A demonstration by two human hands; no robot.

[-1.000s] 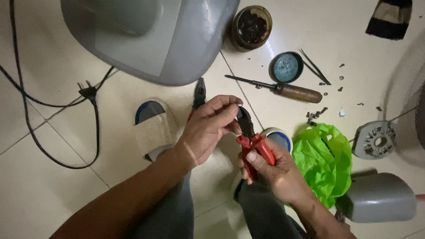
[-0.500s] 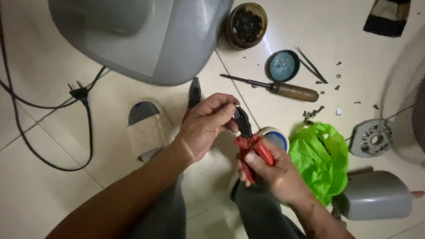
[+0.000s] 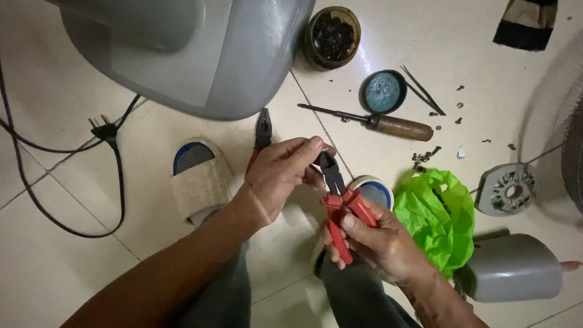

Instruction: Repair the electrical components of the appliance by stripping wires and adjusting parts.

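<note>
Right hand (image 3: 379, 240): nearest the camera, at 5 o'clock of frame centre; closed round the red-handled steel pliers (image 3: 340, 203), thumb on one grip, fingers wrapped on the other.
Pliers: just right of centre, dark nose pointing to 12 o'clock, both hands meeting at it. Likely stiff, fairly heavy for the size; rubbery grips shouldn't slip. Best taken low on the red grips for leverage, not by the bare nose.
Left hand (image 3: 285, 173): at 10 o'clock of the pliers; fingers curled, tips pinched at the nose. Whatever sits between them is too small to tell.
Feet: cream woven sandal with blue insole (image 3: 199, 179) at 9 o'clock of the hands; 2nd sandal toe shows just behind the pliers.
Bright green crumpled plastic bag (image 3: 438, 215): 3 o'clock of the right hand, soft, light, plain, no print seen.
Grey plastic housing (image 3: 513, 267): at 4 o'clock; round grey vented metal part (image 3: 507, 189) just above it.
2nd pliers, dark nose, on floor (image 3: 262, 130): 12 o'clock of the left hand.
Wooden-handled screwdriver (image 3: 373, 121): at 1 o'clock, w/ loose screws nearby.
Round blue-green tin lid (image 3: 382, 91): beyond the screwdriver, no label readable.
Round dark pot of small bits (image 3: 332, 36): farther, at 12 o'clock.
Large grey plastic shell (image 3: 194, 54): farthest, at 11 o'clock; black power cord w/ plug (image 3: 103, 130) at 9 o'clock.
</note>
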